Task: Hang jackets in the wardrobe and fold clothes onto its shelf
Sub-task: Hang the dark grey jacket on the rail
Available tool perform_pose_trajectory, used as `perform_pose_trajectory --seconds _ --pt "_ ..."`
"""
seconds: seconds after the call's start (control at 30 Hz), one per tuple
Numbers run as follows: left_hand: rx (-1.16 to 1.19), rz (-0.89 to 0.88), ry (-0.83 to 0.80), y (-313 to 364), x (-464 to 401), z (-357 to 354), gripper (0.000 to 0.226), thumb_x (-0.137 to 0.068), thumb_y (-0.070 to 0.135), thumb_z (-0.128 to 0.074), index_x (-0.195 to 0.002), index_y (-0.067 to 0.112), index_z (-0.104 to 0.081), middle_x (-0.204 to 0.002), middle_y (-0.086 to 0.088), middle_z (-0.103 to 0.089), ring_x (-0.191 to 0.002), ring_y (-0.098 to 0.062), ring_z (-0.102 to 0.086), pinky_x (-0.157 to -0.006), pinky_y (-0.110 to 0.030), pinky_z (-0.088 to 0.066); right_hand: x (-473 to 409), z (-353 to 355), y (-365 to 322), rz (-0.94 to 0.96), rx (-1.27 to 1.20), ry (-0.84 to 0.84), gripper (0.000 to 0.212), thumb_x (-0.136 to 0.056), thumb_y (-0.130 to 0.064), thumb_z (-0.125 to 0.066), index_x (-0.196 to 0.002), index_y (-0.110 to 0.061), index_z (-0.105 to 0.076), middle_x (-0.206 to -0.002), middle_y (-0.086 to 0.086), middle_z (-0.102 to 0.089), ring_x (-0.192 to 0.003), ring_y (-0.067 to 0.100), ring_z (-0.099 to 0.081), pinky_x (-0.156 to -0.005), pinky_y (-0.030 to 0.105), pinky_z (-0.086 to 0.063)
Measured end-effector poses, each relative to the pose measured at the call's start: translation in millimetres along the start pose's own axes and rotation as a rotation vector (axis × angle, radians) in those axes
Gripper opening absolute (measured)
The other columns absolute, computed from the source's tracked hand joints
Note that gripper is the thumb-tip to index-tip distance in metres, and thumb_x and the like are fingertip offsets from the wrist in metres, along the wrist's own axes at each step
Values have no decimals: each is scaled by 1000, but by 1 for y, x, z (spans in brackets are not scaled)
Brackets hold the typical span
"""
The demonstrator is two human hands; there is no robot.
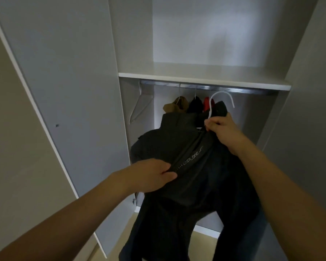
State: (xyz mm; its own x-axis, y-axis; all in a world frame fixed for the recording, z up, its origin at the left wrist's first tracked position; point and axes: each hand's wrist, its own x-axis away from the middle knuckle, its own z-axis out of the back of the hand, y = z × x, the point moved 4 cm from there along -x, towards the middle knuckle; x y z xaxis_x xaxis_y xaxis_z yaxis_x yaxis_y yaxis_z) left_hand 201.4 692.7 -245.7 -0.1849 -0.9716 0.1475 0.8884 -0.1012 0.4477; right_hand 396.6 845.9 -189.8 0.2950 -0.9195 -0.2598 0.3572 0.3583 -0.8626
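Below the rail (205, 87), right hand (221, 129) pinches white hanger (217, 99) neck; left hand (151, 175) grips black jacket (192, 176) front. Lift hook over rail, keep shoulders seated.

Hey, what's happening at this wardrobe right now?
A person is getting a black jacket ready to hang. The right hand grips the neck of its white hanger, whose hook is below the rail, not yet on it. The left hand holds the jacket's front. Brown, black and red garments already hang there, beside an empty hanger.
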Motion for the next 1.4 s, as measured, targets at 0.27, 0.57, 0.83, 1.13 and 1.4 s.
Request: perform_pose_trajectory --seconds 0.27,0.57,0.83,1.13,1.4 --pt "323 -36 275 29 -39 -20 51 -100 48 -41 -76 6 -57 -68 -3 -59 -62 -15 -57 -71 -35 -52 -3 -18 -28 83 65 61 34 -92 -41 -59 -60 -31 -64 -117 -14 -34 -86 4 -47 -74 13 -35" --pt "-12 -87 396 -11 -55 -5 32 -87 58 -51 -66 34 -54 -118 5 -43 -120 -25 -37 -107 -37 -27 15 -19 -31 70 185 20 23 -95 -43 -51 -73 -43 -56 -137 5 -26 -104 16 -39 -98 28 -34" --pt "101 -18 292 -36 -107 -1 37 -81 50 -67 -108 25 -60 -117 0 -59 -112 -21 -54 -112 -52 -32 37 -55 -45 4 -73 -52 35 -97 -29 -52 -63 -23 -57 -114 9 -50 -102 23 -53 -85 26 -46" --pt "-347 -127 586 -6 -109 -14 37 -95 38 -47 -67 17 -56 -69 6 -43 -66 -11 -41 -77 -31 -41 30 3 -25 -179 968 -104 27 -102 -28 -39 -112 -13 -58 -110 11 -60 -92 24 -57 -79 33 -43" --pt "-502 -97 597 1 -103 -1 39 -96 39 -44 -74 14 -64 -79 1 -51 -74 -14 -43 -74 -30 -29 45 3 -50 -118 976 -146 21 -100 -14 -42 -110 -6 -58 -106 10 -59 -102 26 -58 -86 32 -46"
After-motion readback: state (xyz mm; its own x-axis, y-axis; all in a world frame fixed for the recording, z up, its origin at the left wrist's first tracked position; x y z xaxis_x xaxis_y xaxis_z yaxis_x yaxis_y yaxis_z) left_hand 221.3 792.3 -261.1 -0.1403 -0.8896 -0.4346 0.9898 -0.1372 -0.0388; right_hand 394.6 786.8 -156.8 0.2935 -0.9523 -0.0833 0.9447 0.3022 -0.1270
